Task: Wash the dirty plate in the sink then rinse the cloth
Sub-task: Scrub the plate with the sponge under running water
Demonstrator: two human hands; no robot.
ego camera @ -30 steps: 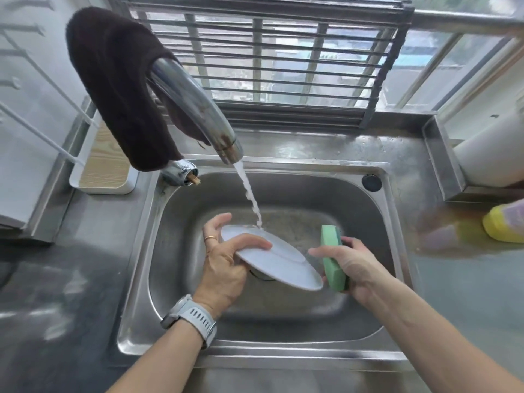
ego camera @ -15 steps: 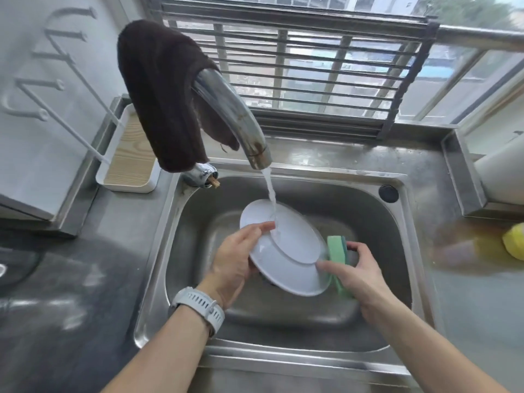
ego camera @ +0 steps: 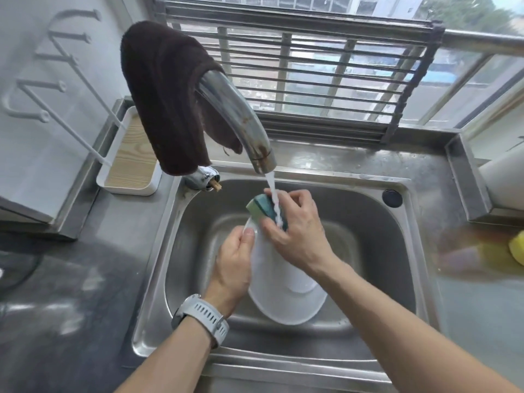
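A white plate (ego camera: 286,296) is tilted inside the steel sink (ego camera: 377,251). My left hand (ego camera: 234,262) grips its left rim, thumb on top. My right hand (ego camera: 295,231) holds a green sponge (ego camera: 262,209) against the plate's upper edge, right under the water running from the faucet (ego camera: 238,120). A dark brown cloth (ego camera: 164,95) hangs draped over the faucet's neck, above the sink's back left corner.
A white tray with a wooden slatted base (ego camera: 130,163) sits left of the faucet below a white wall rack (ego camera: 42,89). A yellow object (ego camera: 517,251) lies at the right edge of the counter. A metal grille (ego camera: 326,75) covers the window behind.
My right hand has carried the sponge from the plate's right side up to its top edge, into the water stream. The plate has dropped lower and turned more upright in my left hand.
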